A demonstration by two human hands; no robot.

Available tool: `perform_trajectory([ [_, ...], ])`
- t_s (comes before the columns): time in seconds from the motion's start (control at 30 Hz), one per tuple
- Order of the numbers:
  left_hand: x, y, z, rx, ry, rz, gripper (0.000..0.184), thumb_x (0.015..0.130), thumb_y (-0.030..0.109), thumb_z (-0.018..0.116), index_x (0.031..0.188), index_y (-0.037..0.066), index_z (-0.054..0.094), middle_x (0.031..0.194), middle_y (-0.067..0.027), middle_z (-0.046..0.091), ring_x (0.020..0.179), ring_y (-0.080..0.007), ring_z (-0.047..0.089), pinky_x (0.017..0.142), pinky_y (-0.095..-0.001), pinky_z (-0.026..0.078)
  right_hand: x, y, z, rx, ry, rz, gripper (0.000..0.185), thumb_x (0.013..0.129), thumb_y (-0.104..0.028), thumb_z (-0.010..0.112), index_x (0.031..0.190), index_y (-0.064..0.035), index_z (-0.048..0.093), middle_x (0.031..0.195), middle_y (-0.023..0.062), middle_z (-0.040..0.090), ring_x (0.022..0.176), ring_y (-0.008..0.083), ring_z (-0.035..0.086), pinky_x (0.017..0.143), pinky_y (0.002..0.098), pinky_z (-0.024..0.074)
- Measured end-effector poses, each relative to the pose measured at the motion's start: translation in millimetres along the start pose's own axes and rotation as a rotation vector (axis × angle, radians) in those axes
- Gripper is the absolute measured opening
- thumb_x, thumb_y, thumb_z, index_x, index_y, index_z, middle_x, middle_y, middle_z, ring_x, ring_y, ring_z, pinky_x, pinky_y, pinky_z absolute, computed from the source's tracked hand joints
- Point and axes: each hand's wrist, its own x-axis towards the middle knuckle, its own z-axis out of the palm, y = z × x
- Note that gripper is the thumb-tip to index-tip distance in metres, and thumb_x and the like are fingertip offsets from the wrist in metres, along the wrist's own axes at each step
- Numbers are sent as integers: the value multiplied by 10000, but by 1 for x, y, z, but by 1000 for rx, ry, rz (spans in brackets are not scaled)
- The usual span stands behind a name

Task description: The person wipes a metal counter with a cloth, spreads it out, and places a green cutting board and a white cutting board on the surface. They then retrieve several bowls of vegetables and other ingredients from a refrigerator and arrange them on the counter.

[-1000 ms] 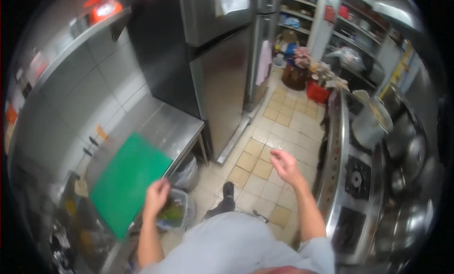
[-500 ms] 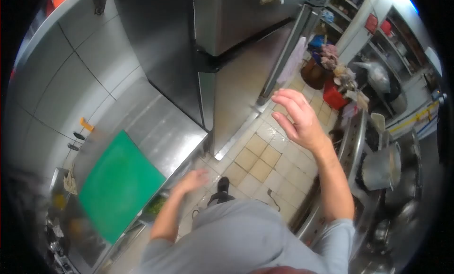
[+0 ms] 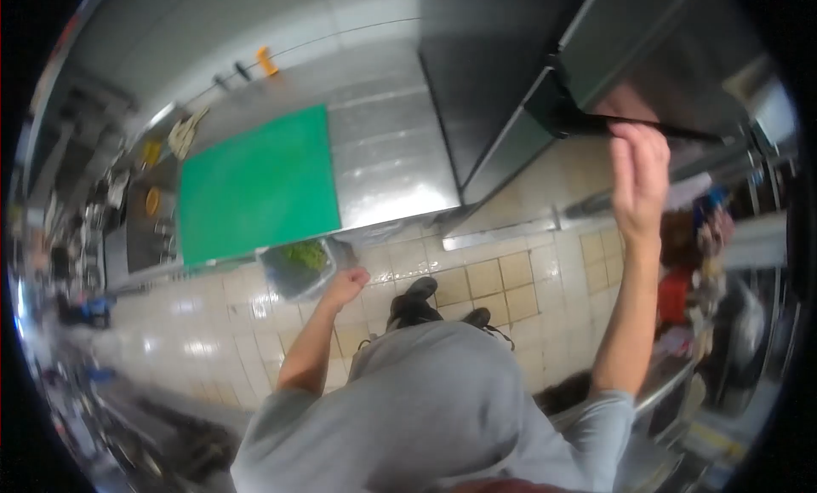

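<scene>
My right hand (image 3: 642,171) is raised at the steel fridge (image 3: 502,76). Its fingers bend at the black handle strip (image 3: 587,123) along the edge of the fridge door, and the fingertips are partly hidden there. Low beside the worktop hangs my left hand (image 3: 347,289), its fingers curled with nothing visible in them. Nearest to that hand is a tub (image 3: 298,272) with green leaves under the worktop edge. Above the tub, a green cutting board (image 3: 259,186) lies flat on the steel worktop (image 3: 387,144).
An orange-handled tool (image 3: 267,61) and two dark handles stand along the wall. A pale cloth (image 3: 185,134) lies at the worktop's left end. Tiled floor (image 3: 489,276) runs under my feet. A red container (image 3: 675,295) is at the right.
The view has turned, with the worktop now more level and the fridge at upper right. My right hand has gone from free air to the fridge's black handle strip. My left hand has curled.
</scene>
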Motion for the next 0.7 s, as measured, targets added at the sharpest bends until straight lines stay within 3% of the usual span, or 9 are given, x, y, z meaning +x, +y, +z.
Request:
perform_trajectory([
  [0.07,-16,-43,12,-130,169,-45,369,930,269,655,1180,-1,674,1116,-146,717,1028,-216,667,919,-335,495,-1,7,11,186,104,32,101,951,-91,613,1007,-39,678,963,80,656,967,252,583,933,348,402],
  [0.17,-67,-96,45,-300,527,-183,381,939,269,644,1182,-24,664,1128,-140,711,1063,-214,652,931,-332,487,6,15,20,146,154,-101,83,947,-106,618,933,-58,684,906,58,672,870,224,599,841,340,410],
  [0.27,-135,-133,116,-451,735,-267,396,959,348,640,1205,38,662,1049,-61,698,938,-175,619,808,-318,491,9,21,11,214,155,-184,88,934,-130,639,915,-65,694,858,68,681,807,235,622,787,347,425],
  [0.33,-186,-141,172,-539,724,-392,405,949,356,646,1210,46,651,1020,-60,687,892,-150,603,748,-308,476,9,25,8,255,142,-212,91,928,-145,650,912,-71,701,835,73,683,777,240,633,758,350,433],
  [0.4,-237,-93,210,-581,579,-649,418,933,311,656,1205,-5,658,1119,-137,707,1094,-249,637,928,-373,492,9,34,10,232,186,-284,92,918,-163,661,909,-83,705,814,89,685,734,260,645,690,369,456],
  [0.47,-263,-113,255,-585,391,-682,426,913,353,680,1198,36,662,1021,-74,697,901,-169,621,743,-324,490,12,37,9,326,167,-276,108,922,-193,655,900,-102,709,802,92,683,709,274,650,652,386,475],
  [0.5,-267,-128,271,-573,378,-680,426,913,353,680,1198,36,662,1021,-74,697,901,-169,621,743,-324,490,12,39,9,324,161,-272,121,924,-203,646,889,-104,707,794,96,681,697,286,649,643,396,482],
  [0.57,-272,-153,287,-233,70,-453,454,917,321,678,1250,14,639,1128,-108,699,1010,-227,642,845,-356,506,9,35,4,363,152,-250,148,928,-221,623,866,-114,704,784,99,675,706,301,645,652,412,494],
  [0.7,-268,-138,285,-216,193,-438,467,933,292,662,1292,-3,611,1218,-148,677,1114,-263,627,951,-369,481,-2,28,-8,315,169,-238,127,906,-194,620,837,-113,690,780,89,666,725,300,626,672,424,473],
])
